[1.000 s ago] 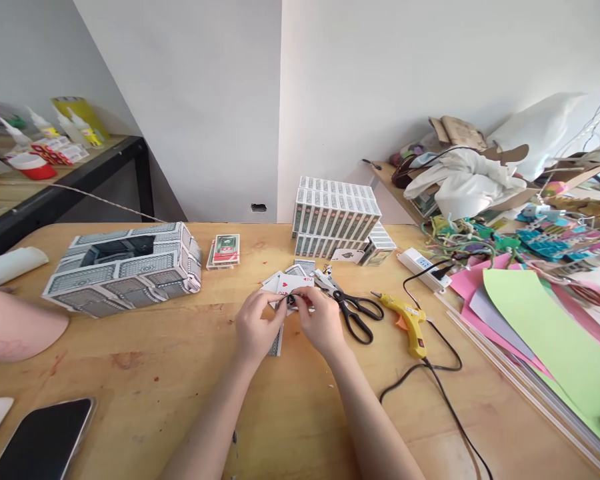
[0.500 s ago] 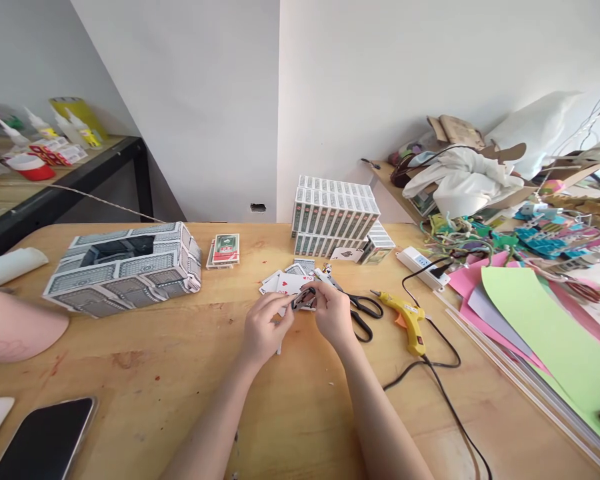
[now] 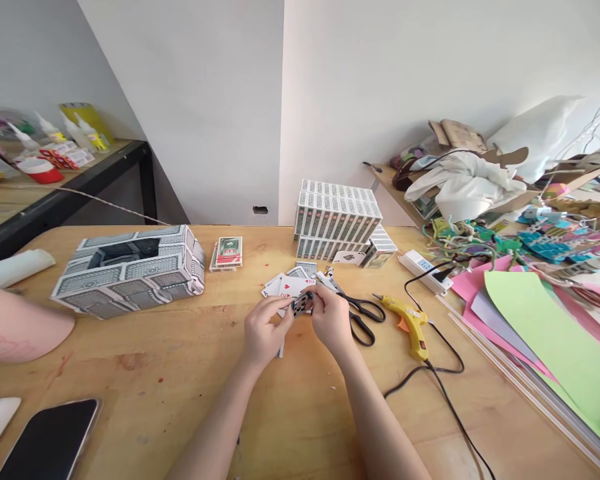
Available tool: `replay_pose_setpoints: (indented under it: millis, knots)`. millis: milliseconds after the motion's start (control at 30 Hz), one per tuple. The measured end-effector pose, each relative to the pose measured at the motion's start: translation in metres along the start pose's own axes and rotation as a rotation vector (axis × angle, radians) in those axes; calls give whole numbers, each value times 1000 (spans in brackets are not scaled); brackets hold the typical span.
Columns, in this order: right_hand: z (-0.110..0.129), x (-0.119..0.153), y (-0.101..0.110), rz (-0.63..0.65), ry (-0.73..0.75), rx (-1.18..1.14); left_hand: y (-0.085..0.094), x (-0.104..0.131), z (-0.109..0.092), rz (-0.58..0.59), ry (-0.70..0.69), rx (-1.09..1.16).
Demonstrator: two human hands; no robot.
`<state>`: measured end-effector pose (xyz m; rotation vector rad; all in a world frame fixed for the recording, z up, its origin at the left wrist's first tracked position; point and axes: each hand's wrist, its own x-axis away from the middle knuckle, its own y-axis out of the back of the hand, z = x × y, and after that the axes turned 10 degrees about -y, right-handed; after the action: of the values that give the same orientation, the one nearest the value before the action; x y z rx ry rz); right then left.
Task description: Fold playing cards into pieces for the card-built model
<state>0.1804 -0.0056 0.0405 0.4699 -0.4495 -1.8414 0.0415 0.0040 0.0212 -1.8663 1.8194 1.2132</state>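
Observation:
Between my two hands is a playing card (image 3: 301,305) with black marks, bent or tilted. My left hand (image 3: 266,328) pinches its left end, and my right hand (image 3: 331,317) grips its right end. Loose playing cards (image 3: 291,285) lie in a pile just beyond, a two of hearts on top. Black-handled scissors (image 3: 364,313) rest beside my right hand, their blades partly over the cards. Farther right lies a yellow hot glue gun (image 3: 411,325) with its black cord.
A box covered in playing cards (image 3: 130,272) stands left, near two card packs (image 3: 227,254). Stacked card packs (image 3: 336,223) stand at the back. Right are a power strip (image 3: 425,270), coloured paper (image 3: 540,340) and clutter. A phone (image 3: 50,440) lies front left.
The card between my hands has tilted slightly, so more of its marked face shows. Both hands keep their grip in nearly the same place. The whole view has shifted a little.

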Motion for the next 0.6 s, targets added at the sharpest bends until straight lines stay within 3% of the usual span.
replay_pose_setpoints:
  millis: [133,267,600]
  knots:
    - [-3,-2,4,34,-4,4,1,1,-1,39,51,70]
    - [-1,-2,4,45,70,65,1,3,5,-36,228,149]
    - [8,12,-26,-134,193,572,1,1,2,-93,524,250]
